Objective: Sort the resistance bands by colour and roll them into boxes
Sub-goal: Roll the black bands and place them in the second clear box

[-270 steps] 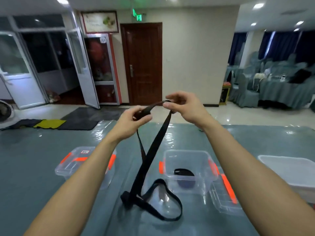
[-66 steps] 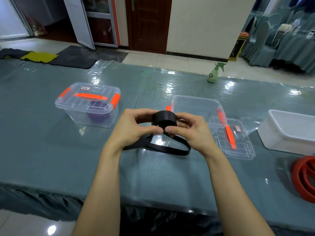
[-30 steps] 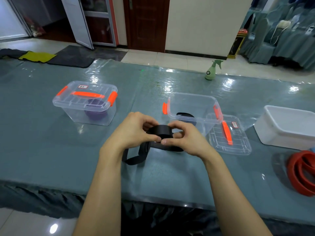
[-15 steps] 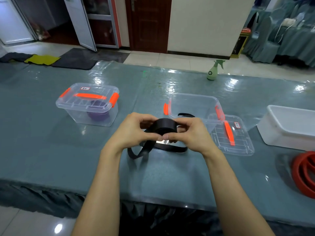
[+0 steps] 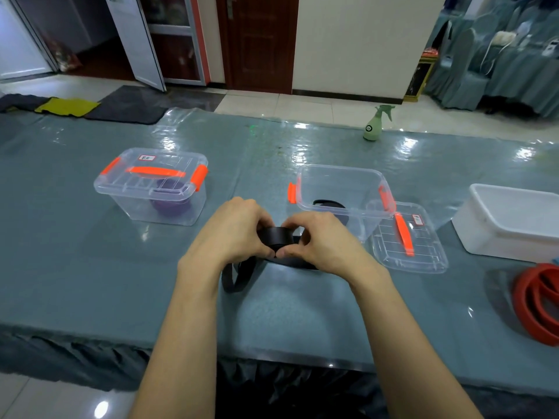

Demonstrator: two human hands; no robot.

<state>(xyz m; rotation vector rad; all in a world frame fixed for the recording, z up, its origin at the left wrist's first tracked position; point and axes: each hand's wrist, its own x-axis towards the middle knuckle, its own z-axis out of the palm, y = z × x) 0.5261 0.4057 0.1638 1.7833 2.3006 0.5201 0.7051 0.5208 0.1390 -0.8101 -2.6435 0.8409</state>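
Observation:
Both hands hold a partly rolled black resistance band (image 5: 276, 237) just above the table's middle. My left hand (image 5: 234, 234) grips the roll from the left and my right hand (image 5: 320, 241) pinches it from the right. The band's loose tail (image 5: 239, 275) loops down onto the table below my left hand. Behind my right hand stands an open clear box (image 5: 341, 189) with orange latches, and a black roll (image 5: 328, 204) lies inside it. At the left, a closed clear box (image 5: 151, 186) holds a purple roll (image 5: 171, 204).
The open box's lid (image 5: 406, 237) lies flat to its right. A white tub (image 5: 514, 222) sits at the far right, with red bands (image 5: 538, 303) coiled in front of it. A green spray bottle (image 5: 375, 124) stands at the table's far edge. The table's near edge runs below my forearms.
The black roll has grown as my hands kept winding it, and the loose tail on the table has shortened. Nine seconds ago the band hung unrolled between my raised hands.

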